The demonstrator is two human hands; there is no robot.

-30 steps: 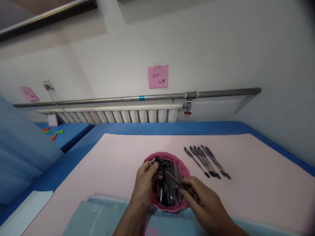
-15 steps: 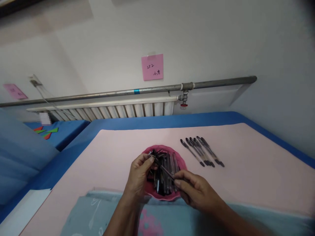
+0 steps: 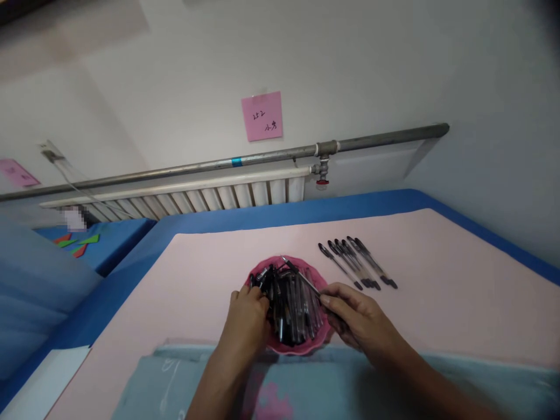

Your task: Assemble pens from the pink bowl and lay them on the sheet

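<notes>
Right hand [image 3: 354,318] is closed in a pinch on the near end of a slim pen [image 3: 310,284], greyish barrel, dark grip, pale bare tip aimed up and left, held just over a round pink scalloped basket [image 3: 297,350]. Left hand [image 3: 247,315] has its fingers curled down at the basket's left side, can't tell from here if they've got anything. Inside it's crammed with black and clear plastic pen parts [image 3: 286,309]. Just right, slim clear black-capped pens [image 3: 350,262] lie slanted, side by side, on a pale pink tabletop sheet [image 3: 196,291].
</notes>
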